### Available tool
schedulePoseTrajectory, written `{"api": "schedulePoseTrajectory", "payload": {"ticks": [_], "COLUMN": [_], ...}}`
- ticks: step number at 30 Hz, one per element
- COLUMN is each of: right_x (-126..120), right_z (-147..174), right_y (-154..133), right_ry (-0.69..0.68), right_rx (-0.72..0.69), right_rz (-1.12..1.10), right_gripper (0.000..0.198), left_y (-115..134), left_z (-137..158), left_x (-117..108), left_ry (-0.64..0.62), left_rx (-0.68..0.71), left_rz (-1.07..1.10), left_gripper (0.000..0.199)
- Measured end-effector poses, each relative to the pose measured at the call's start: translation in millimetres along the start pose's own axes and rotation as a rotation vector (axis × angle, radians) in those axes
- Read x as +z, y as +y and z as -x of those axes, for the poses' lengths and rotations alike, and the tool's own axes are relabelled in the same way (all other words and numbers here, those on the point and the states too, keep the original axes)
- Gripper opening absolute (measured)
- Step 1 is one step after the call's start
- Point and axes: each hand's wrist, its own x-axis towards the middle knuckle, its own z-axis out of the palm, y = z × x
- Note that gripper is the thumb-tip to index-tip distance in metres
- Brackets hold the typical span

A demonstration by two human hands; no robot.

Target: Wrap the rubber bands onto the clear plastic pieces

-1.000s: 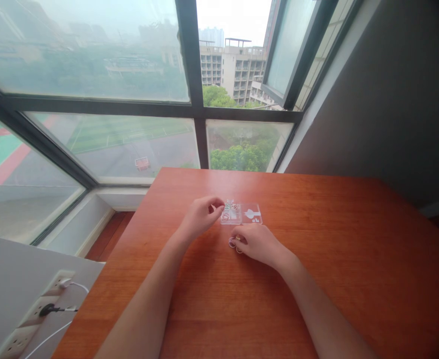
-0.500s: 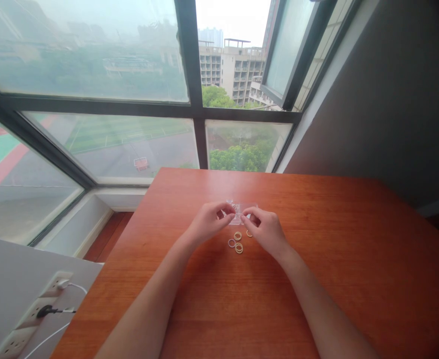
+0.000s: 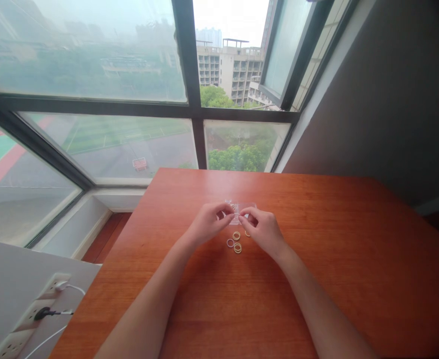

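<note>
My left hand (image 3: 214, 218) and my right hand (image 3: 262, 225) meet over the table, fingertips pinched close together. Between them runs a thin pale hair tie (image 3: 236, 215), gripped from both sides. Just beyond the fingers lies a clear plastic box (image 3: 234, 222), partly covered by my hands, with several small rings inside. On the near side are yellow hair ties (image 3: 237, 248), some overlapping, and a pale purple hair tie (image 3: 230, 243). Another yellow hair tie (image 3: 247, 233) is half hidden by my right hand.
The reddish wooden table (image 3: 219, 299) reaches to a window with a dark frame (image 3: 199, 112). A grey wall (image 3: 391, 99) stands on the right. At lower left, plugs and white cables hang from a wall socket strip (image 3: 30, 316).
The fingertips of both hands have come slightly closer, and the pale hair tie shows more clearly between them. The whole view has shifted a little. The hair ties on the table lie as before.
</note>
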Motion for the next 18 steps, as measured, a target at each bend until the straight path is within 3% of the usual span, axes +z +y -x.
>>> {"api": "schedulePoseTrajectory", "payload": {"ticks": [8, 14, 18], "right_x": [0, 0, 1], "right_z": [0, 0, 1], "right_y": [2, 2, 2], "right_ry": [0.005, -0.013, -0.097], "right_rx": [0.01, 0.007, -0.009], "right_rz": [0.03, 0.034, 0.057], "right_gripper": [0.012, 0.012, 0.012], "left_y": [-12, -17, -22], "left_z": [-2, 0, 1], "left_x": [-26, -23, -20], "left_ry": [0.18, 0.124, 0.098], "left_rx": [-0.048, -0.022, -0.018], "left_rz": [-0.083, -0.127, -0.196], "left_gripper": [0.018, 0.017, 0.015]}}
